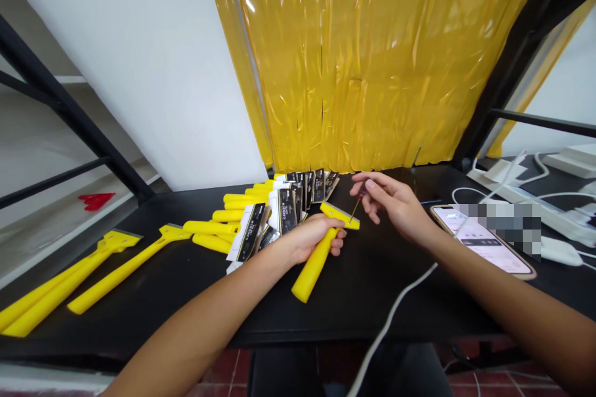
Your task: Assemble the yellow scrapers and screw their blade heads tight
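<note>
My left hand [317, 237] is closed around the neck of a yellow scraper [315, 267], whose handle slants down towards me. The scraper's wide head, with a metal edge along its far side, tilts up beyond my fingers. In my right hand [393, 201] a small screwdriver [357, 206] with a dark red handle is pinched between thumb and fingers. Its thin shaft points down at the right part of the scraper's head, and the tip appears to meet a screw there; the exact contact is too small to tell.
Several yellow scrapers with black-and-white cards [254, 229] lie piled behind my left hand. Long-handled yellow scrapers [125, 270] rest at the left. A lit phone [484, 242], a power strip [549, 208] and a white cable [400, 304] are at right. Yellow plastic sheeting [372, 62] hangs behind.
</note>
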A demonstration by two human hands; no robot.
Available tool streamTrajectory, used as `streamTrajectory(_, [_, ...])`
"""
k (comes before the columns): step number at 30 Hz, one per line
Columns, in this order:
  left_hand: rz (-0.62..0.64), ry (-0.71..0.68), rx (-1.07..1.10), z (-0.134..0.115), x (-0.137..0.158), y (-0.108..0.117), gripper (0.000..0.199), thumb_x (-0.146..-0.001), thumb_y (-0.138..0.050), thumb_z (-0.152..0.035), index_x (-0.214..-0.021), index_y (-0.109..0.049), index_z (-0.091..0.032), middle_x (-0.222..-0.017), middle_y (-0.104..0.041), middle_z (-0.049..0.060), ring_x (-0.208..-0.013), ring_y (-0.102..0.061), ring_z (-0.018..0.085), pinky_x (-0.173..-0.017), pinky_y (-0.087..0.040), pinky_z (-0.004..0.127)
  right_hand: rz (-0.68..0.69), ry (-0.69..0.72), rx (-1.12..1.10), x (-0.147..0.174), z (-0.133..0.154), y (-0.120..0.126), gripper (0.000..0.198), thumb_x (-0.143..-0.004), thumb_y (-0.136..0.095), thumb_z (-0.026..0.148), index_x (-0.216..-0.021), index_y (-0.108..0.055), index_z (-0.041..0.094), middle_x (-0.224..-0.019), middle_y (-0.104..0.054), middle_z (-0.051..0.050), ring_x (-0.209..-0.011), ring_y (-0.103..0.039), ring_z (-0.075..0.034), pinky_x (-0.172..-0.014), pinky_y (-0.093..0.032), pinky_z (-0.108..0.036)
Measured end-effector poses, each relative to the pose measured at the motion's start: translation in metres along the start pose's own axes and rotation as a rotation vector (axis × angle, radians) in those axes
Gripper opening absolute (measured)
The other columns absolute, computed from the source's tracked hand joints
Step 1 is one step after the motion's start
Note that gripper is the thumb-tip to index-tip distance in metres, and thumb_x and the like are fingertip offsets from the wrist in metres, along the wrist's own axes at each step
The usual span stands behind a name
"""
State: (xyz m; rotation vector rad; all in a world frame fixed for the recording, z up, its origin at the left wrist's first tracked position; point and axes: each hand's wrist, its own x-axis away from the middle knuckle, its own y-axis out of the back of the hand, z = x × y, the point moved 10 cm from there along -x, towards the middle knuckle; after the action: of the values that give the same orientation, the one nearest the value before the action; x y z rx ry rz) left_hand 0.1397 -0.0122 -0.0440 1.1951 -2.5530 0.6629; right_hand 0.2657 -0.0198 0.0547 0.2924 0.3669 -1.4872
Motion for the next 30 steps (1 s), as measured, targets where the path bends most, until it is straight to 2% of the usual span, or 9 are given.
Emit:
streamTrajectory(3, [0.014,0.013,0.051,-0.001,0.001,-0.002,0.004,-0.090,-0.055,-0.016,-0.088,-0.053,-0.013,-0.068,-0.054,0.001,-0.046,-0.046,0.007,-0.042,-0.035,0.018,0.011,0.036,-0.039,0.000,0.003,-0.001,0.029,-0.094,-0.063,0.046,-0.113,-0.063,0.023,-0.099,-0.069,-0.005,-0.056,-0.055,-0.010,-0.040,-0.044,-0.023])
streamTrajectory(6, [0.038,-0.019,0.089,-0.010,0.005,-0.008,0.010,-0.094,-0.050,-0.019,-0.092,-0.055,-0.011,-0.074,-0.059,0.005,-0.048,-0.048,0.007,-0.041,-0.032,0.017,-0.036,0.109,-0.008,0.002,0.014,0.003,0.022,-0.091,-0.070,0.041,-0.104,-0.063,0.023,-0.094,-0.069,-0.003,-0.051,-0.052,-0.008,-0.041,-0.043,-0.023])
streamTrajectory(9, [0.015,-0.125,0.063,-0.032,0.014,-0.009,0.014,-0.096,-0.045,-0.019,-0.102,-0.055,-0.011,-0.084,-0.067,0.012,-0.051,-0.053,0.009,-0.042,-0.036,0.018,-0.085,0.179,0.043,0.004,0.028,0.011,0.019,-0.089,-0.073,0.037,-0.101,-0.068,0.023,-0.093,-0.069,-0.003,-0.052,-0.054,-0.008,-0.044,-0.045,-0.025])
streamTrajectory(12, [-0.038,-0.220,-0.006,-0.054,0.023,-0.005,0.010,-0.098,-0.048,-0.019,-0.105,-0.052,-0.013,-0.096,-0.072,0.017,-0.058,-0.061,0.012,-0.046,-0.043,0.020,-0.136,0.230,-0.005,0.005,0.039,0.019,0.020,-0.093,-0.068,0.038,-0.108,-0.068,0.025,-0.100,-0.070,-0.006,-0.062,-0.062,-0.013,-0.048,-0.051,-0.028])
streamTrajectory(16, [-0.090,-0.263,-0.117,-0.071,0.022,0.003,0.007,-0.096,-0.055,-0.021,-0.100,-0.054,-0.015,-0.077,-0.069,0.009,-0.053,-0.060,0.012,-0.047,-0.044,0.021,-0.172,0.274,-0.007,0.004,0.046,0.025,0.023,-0.095,-0.063,0.043,-0.111,-0.065,0.026,-0.103,-0.070,-0.007,-0.071,-0.065,-0.016,-0.053,-0.057,-0.030])
streamTrajectory(19, [-0.107,-0.259,-0.232,-0.073,0.015,0.005,0.009,-0.096,-0.055,-0.022,-0.100,-0.055,-0.014,-0.066,-0.066,0.006,-0.045,-0.056,0.012,-0.045,-0.043,0.022,-0.143,0.290,0.051,0.003,0.044,0.022,0.024,-0.097,-0.061,0.044,-0.113,-0.063,0.026,-0.103,-0.069,-0.006,-0.069,-0.062,-0.014,-0.054,-0.056,-0.030])
streamTrajectory(22, [-0.137,-0.254,-0.274,-0.068,0.010,0.005,0.009,-0.096,-0.053,-0.019,-0.102,-0.055,-0.013,-0.065,-0.064,0.005,-0.043,-0.056,0.011,-0.043,-0.042,0.021,-0.128,0.302,0.096,0.003,0.040,0.021,0.025,-0.099,-0.056,0.044,-0.116,-0.061,0.026,-0.102,-0.067,-0.005,-0.067,-0.059,-0.013,-0.054,-0.054,-0.029])
streamTrajectory(25, [-0.160,-0.250,-0.307,-0.061,0.010,0.003,0.009,-0.095,-0.054,-0.018,-0.102,-0.057,-0.013,-0.068,-0.065,0.004,-0.044,-0.056,0.011,-0.042,-0.041,0.021,-0.169,0.319,0.104,0.005,0.042,0.025,0.023,-0.100,-0.055,0.044,-0.114,-0.060,0.026,-0.099,-0.066,-0.004,-0.066,-0.058,-0.013,-0.055,-0.053,-0.029])
streamTrajectory(30, [-0.088,-0.242,-0.331,-0.051,0.007,-0.002,0.011,-0.096,-0.055,-0.021,-0.103,-0.059,-0.013,-0.070,-0.065,0.004,-0.047,-0.059,0.011,-0.042,-0.043,0.021,-0.204,0.320,0.098,0.012,0.047,0.022,0.024,-0.099,-0.056,0.046,-0.111,-0.058,0.027,-0.102,-0.067,-0.005,-0.070,-0.063,-0.015,-0.062,-0.056,-0.032])
